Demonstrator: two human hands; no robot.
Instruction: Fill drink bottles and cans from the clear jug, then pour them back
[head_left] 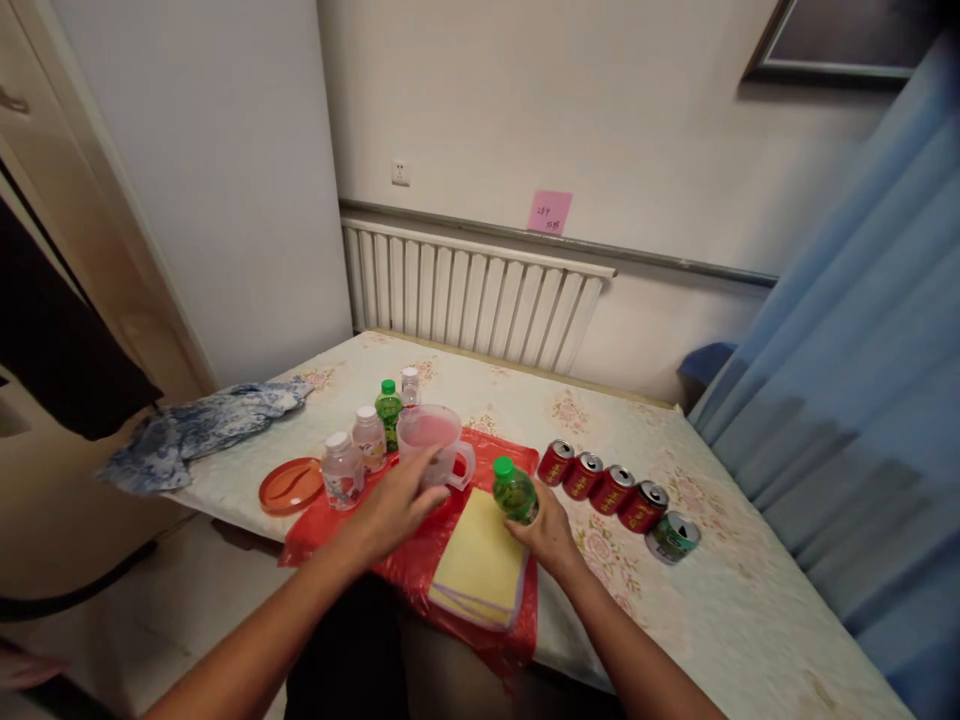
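Observation:
My right hand (551,535) is wrapped round a green plastic bottle (516,492) with a green cap, above the far end of a folded yellow cloth (480,555). My left hand (401,508) has its fingers stretched out and thumb apart, in front of a translucent pitcher (409,450) with a pinkish inside. Whether it touches the pitcher I cannot tell. Pitcher and cloth rest on a red plastic sheet (405,572). Left of the pitcher stand two clear, white-capped bottles, a nearer one (343,478) and a farther one (369,445), and a second green bottle (389,408).
An orange-red lid (279,497) lies at the table's left edge. Behind the pitcher stands a small white-capped bottle (409,388). Several red cans (586,478) and a green can (673,540) form a row on the right. Blue patterned fabric (217,425) covers the far-left corner.

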